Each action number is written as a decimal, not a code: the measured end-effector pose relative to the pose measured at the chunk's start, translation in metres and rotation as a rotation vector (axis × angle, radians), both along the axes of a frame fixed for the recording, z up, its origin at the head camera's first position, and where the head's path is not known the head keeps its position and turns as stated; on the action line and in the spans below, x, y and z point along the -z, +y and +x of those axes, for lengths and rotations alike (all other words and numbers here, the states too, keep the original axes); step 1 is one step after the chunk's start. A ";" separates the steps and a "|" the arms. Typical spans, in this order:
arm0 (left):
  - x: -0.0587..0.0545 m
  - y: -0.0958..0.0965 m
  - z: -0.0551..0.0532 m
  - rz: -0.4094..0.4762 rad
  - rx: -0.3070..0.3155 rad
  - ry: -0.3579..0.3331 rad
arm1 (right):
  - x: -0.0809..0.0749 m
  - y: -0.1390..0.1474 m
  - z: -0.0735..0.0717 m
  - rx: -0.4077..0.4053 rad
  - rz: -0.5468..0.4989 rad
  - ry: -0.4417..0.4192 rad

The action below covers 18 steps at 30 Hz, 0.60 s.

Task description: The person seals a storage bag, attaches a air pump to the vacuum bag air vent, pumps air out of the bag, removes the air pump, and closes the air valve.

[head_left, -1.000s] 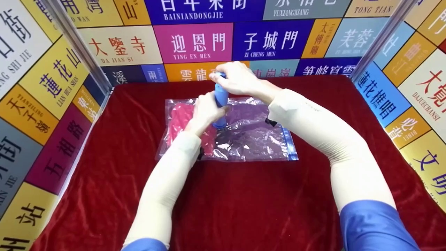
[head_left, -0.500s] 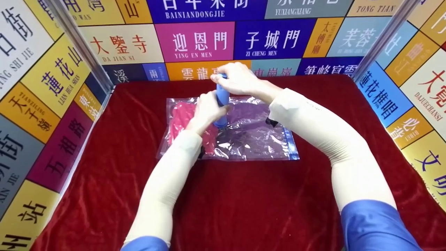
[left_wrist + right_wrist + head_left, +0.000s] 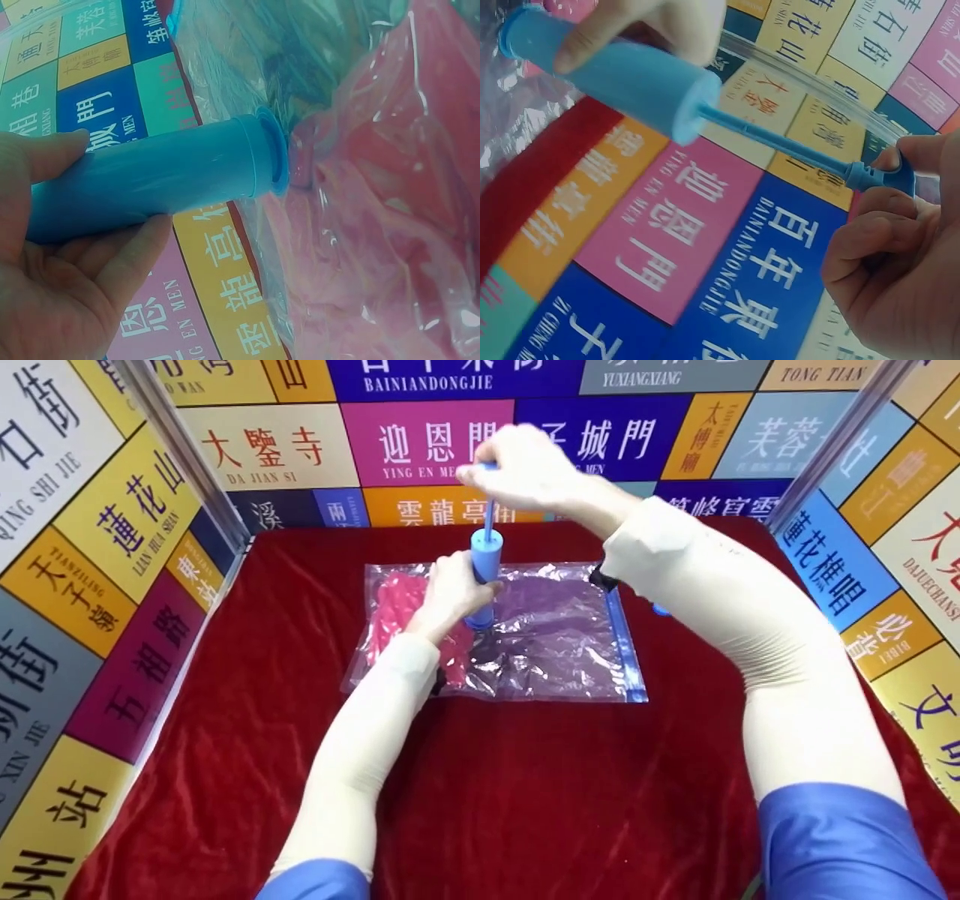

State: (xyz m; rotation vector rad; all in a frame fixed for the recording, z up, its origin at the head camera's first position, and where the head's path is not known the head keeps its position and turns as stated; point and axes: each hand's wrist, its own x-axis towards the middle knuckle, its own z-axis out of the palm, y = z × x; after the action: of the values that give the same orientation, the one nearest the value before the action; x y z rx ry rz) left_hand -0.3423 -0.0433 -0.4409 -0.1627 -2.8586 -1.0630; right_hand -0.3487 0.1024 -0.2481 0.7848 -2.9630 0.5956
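A blue hand pump [image 3: 486, 556] stands nearly upright on a clear plastic vacuum bag [image 3: 559, 660]. My left hand [image 3: 454, 589] grips the pump's barrel, thumb on one side and fingers on the other, as the left wrist view shows. Above it, my right hand [image 3: 525, 465] holds the pump's handle [image 3: 881, 178] between curled fingers and thumb. The thin plunger rod [image 3: 772, 142] is drawn far out of the barrel. Inside the bag, pink cloth [image 3: 397, 600] fills the left end and purple shows toward the right. The pump's foot meets the bag; the valve beneath is hidden.
Dark red velvet cloth [image 3: 555, 795] covers the table. A blue zip strip [image 3: 628, 652] runs along the bag's right edge. Part of a small blue object [image 3: 661, 610] peeks out by the right sleeve. Panels with printed signs [image 3: 427, 442] enclose the back and sides.
My right hand has risen with the handle, pulling the plunger rod out of the barrel. The small blue object beside the right sleeve has come into view. My left hand keeps its grip.
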 end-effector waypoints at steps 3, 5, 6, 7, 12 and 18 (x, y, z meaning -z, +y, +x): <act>-0.002 0.001 0.001 0.002 -0.007 -0.014 | -0.015 0.001 0.004 0.011 0.011 0.044; -0.002 0.000 0.001 0.000 -0.010 -0.020 | -0.024 0.000 0.005 0.032 0.020 0.052; -0.002 0.000 0.000 0.003 -0.011 -0.022 | -0.028 -0.001 0.005 0.039 0.024 0.062; -0.002 0.000 0.000 0.006 -0.014 -0.023 | -0.032 -0.002 0.005 0.046 0.026 0.072; -0.001 0.000 -0.001 0.004 -0.019 -0.024 | -0.041 -0.002 0.006 0.073 0.016 0.110; 0.000 -0.001 -0.001 -0.017 -0.005 -0.008 | -0.035 0.005 0.009 0.091 -0.019 0.151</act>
State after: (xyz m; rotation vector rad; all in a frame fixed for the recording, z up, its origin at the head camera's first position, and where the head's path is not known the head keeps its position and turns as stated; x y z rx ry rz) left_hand -0.3431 -0.0440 -0.4412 -0.1532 -2.8747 -1.0409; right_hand -0.3399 0.1074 -0.2132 0.6583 -2.8331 0.5327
